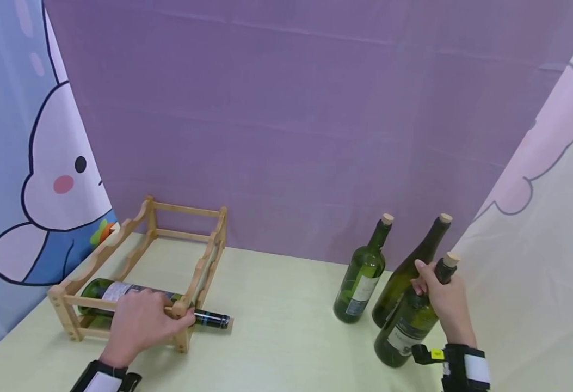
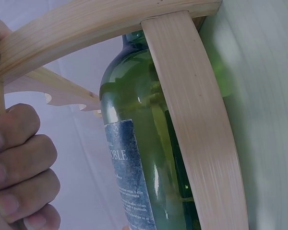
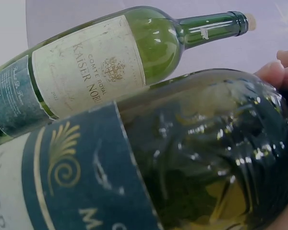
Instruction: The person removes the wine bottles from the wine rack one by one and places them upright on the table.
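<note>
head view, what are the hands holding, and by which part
Right hand: nearest bottle, by its neck. Left hand: wooden rack, by its near right corner.

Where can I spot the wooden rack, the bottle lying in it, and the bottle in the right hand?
Wooden rack (image 1: 95,262): head view, on its scalloped upper rail at picture left.
Lying bottle (image 1: 116,290): head view, on its label.
Held bottle (image 1: 401,338): head view, on its pale label.

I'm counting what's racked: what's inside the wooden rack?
One green bottle lies inside the wooden rack, its corked neck protruding sideways. The left hand and front rail cover part of it.
</note>
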`<state>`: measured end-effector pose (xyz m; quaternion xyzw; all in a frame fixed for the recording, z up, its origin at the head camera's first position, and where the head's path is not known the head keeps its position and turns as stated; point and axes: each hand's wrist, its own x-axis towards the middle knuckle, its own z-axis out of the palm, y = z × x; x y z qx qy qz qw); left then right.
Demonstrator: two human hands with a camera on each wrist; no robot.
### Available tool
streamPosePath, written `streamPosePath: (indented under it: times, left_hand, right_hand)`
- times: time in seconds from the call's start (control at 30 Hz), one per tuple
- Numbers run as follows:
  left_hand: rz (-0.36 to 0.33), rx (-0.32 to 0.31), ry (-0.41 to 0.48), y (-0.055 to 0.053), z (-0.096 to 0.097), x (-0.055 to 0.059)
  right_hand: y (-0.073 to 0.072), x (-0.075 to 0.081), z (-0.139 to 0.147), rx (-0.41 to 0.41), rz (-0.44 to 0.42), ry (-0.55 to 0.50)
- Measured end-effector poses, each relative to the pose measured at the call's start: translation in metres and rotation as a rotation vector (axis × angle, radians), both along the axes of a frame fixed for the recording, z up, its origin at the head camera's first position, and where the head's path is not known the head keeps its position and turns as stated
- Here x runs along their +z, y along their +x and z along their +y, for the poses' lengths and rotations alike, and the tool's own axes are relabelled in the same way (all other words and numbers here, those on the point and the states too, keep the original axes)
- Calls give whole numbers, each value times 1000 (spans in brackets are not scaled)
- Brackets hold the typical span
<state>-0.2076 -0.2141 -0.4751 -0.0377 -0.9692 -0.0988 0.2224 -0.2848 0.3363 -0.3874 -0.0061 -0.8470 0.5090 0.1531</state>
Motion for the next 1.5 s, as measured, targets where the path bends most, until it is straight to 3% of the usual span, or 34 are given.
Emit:
streamPosePath:
  times: [0.2, 0.33, 0.57, 0.8, 0.97, 1.23, 1.5]
  left_hand:
    - [24, -15, 0, -3, 3, -1]
    - [-11, -7, -1, -2, 5, -1]
    - [-1, -5, 10, -1, 7, 0]
    - [-17, 6, 11, -2, 7, 2]
    - [-10, 8, 11, -1, 7, 3]
    - [3, 5, 11, 0, 6, 6]
    - [-34, 15, 12, 1, 2, 2]
  right_hand:
    - [3, -2, 3, -16, -18, -15]
    - [6, -2, 6, 0, -21, -13]
    - [13, 2, 13, 138, 90, -109]
    - [19, 10, 18, 269, 237, -115]
    - [25, 16, 18, 352, 270, -178]
    - [35, 25, 18, 352, 223, -174]
    - [38, 26, 19, 403, 305, -137]
